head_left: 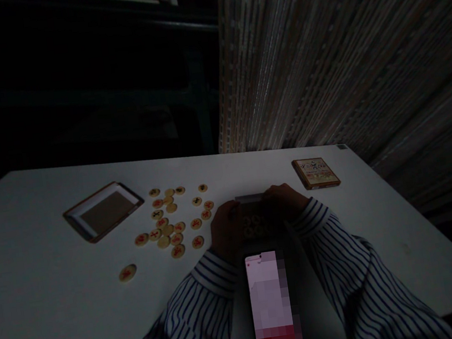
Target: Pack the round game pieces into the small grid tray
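The left hand [225, 227] and right hand [287, 201] grip opposite sides of the shadowed box [249, 198] between them, with the loose round pieces [178, 251] spread leftward, nearer the left hand.

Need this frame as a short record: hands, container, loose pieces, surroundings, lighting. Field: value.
left_hand: left hand at the left side of the dark tray; exact grip unclear
right_hand: right hand at the tray's far right corner; fingers in shadow
tray_contents: round pieces, count unclear
loose_pieces: scattered discs, some with red or dark characters, others blank-faced
table_left: open shallow box
table_right: illustrated square box
between_forearms: lit phone
background: hanging curtain
lighting: dim
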`<action>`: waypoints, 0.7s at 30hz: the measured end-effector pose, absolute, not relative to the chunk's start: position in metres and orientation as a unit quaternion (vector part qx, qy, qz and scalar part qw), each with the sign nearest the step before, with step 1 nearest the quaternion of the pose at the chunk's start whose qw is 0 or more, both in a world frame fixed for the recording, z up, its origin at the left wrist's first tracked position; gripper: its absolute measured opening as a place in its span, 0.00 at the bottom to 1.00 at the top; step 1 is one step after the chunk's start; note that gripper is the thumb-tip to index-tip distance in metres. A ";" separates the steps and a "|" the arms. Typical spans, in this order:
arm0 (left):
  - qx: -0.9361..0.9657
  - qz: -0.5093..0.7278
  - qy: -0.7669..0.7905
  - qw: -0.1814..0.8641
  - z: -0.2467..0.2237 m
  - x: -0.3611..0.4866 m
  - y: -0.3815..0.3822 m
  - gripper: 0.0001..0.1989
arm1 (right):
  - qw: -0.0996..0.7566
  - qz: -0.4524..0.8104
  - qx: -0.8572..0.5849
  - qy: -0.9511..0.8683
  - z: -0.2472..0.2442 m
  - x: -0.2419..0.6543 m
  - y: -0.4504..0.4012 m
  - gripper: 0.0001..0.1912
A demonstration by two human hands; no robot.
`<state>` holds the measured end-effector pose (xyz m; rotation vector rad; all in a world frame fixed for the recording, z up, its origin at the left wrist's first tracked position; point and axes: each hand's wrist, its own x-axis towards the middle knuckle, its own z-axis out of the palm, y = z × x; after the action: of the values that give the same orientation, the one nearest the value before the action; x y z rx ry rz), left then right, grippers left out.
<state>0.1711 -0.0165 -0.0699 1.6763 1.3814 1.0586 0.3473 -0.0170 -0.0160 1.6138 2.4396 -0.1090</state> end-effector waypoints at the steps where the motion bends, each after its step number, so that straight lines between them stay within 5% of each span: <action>1: 0.651 0.408 0.535 0.351 -0.070 0.171 -0.017 0.12 | 0.110 -0.036 0.547 0.829 -0.016 0.347 -0.017 0.08; 21: 0.648 0.422 0.529 0.349 -0.076 0.171 -0.015 0.11 | 0.053 -0.047 0.565 0.822 -0.010 0.361 -0.022 0.12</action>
<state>0.1714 -0.0150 -0.0759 1.6788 1.3721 1.0936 0.3608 -0.0221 -0.0101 1.7172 2.4996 -0.1442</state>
